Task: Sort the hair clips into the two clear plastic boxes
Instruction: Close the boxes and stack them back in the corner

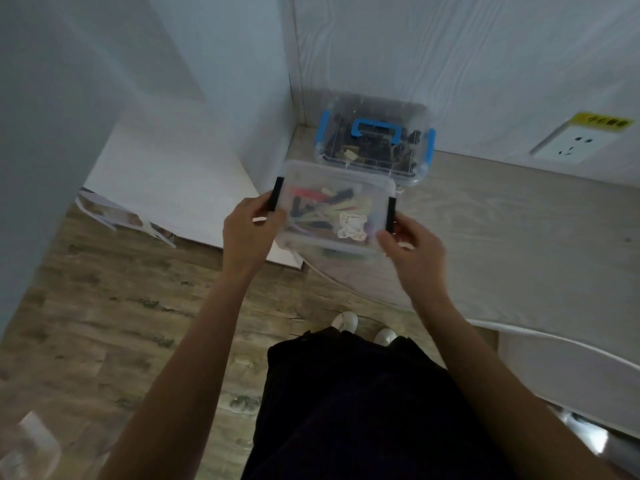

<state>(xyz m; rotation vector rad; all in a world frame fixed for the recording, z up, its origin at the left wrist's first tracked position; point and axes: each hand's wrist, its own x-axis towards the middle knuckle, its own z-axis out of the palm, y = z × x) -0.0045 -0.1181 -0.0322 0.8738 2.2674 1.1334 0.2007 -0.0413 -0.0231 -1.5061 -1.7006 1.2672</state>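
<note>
Both hands, left [247,230] and right [414,251], are pinching the black-latched box [334,206]; overhanging the desk [502,230] edge at 6 o'clock, any grip slip is risking spilled clips.

A single head-worn wide-angle view looks steeply down and forward from standing height, near the bench [519,216] corner at mid-frame; wall fills the top, floor [104,323] the lower left.

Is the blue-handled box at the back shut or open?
Shut: the blue-handled box has its clear lid on, handle lying flat on top, and blue side latches down.
</note>
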